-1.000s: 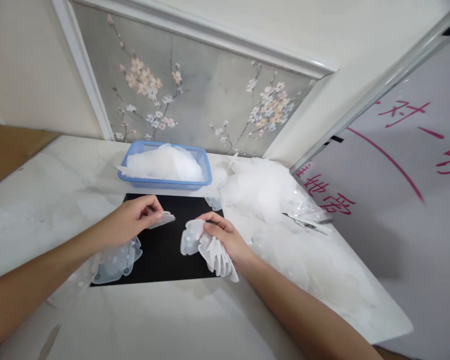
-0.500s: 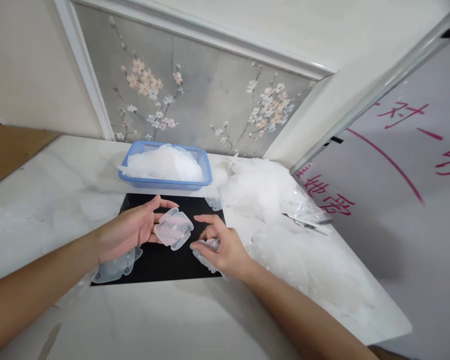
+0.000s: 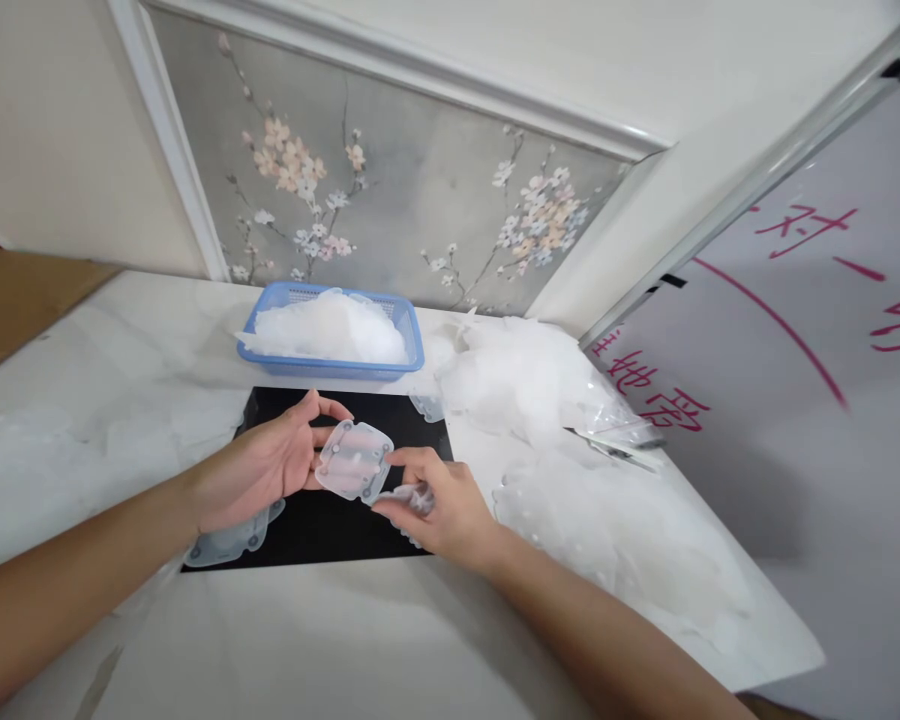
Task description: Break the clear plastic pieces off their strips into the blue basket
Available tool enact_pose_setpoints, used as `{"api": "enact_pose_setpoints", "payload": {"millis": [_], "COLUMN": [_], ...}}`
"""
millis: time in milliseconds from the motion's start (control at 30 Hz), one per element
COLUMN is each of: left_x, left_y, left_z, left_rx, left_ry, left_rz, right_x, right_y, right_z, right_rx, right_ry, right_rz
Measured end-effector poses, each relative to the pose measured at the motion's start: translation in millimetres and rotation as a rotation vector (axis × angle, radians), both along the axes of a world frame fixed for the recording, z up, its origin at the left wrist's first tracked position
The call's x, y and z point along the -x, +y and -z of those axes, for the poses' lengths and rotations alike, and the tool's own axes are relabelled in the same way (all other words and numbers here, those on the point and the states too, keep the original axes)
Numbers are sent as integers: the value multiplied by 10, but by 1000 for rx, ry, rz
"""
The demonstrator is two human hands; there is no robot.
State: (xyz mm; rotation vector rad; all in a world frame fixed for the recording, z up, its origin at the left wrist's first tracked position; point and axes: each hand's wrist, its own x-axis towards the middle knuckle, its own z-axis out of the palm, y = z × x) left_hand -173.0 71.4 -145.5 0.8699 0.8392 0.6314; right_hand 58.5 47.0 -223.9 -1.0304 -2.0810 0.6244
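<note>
My left hand [image 3: 277,455] holds a thin translucent plastic piece [image 3: 356,460] by its left edge, over a black mat [image 3: 322,535]. The piece is roughly square, with rounded, notched edges and small round marks. At its right edge is my right hand [image 3: 442,505], the index fingertip touching it and the thumb just below. Curled in the right fingers are small crumpled translucent bits [image 3: 418,497], partly hidden. Under my left wrist lies a similar translucent sheet [image 3: 229,540], and another piece [image 3: 427,406] rests at the mat's far right corner.
A blue basket [image 3: 330,368] heaped with translucent pieces [image 3: 330,328] stands behind the mat. To the right are a large pile of such pieces [image 3: 517,375], a clear plastic bag [image 3: 615,405] and a spread of more sheets [image 3: 630,540]. A whiteboard [image 3: 817,450] borders the table's right side.
My right hand has moved left, bringing its index finger onto the plastic piece's right edge. The piece has shifted slightly right and turned in my left fingers.
</note>
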Motion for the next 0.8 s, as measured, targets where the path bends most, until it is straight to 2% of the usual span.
{"api": "enact_pose_setpoints", "payload": {"millis": [267, 567, 800], "left_x": [-67, -59, -56], "left_y": [-58, -47, -71], "left_z": [-3, 9, 15], "left_rx": [-57, -29, -64], "left_ry": [48, -31, 0], "left_rz": [-31, -12, -15], "right_x": [21, 18, 15], "right_y": [8, 18, 23], "right_z": [-8, 8, -53], "right_rx": [36, -42, -100], "right_ry": [15, 34, 18], "right_rz": [46, 40, -34]}}
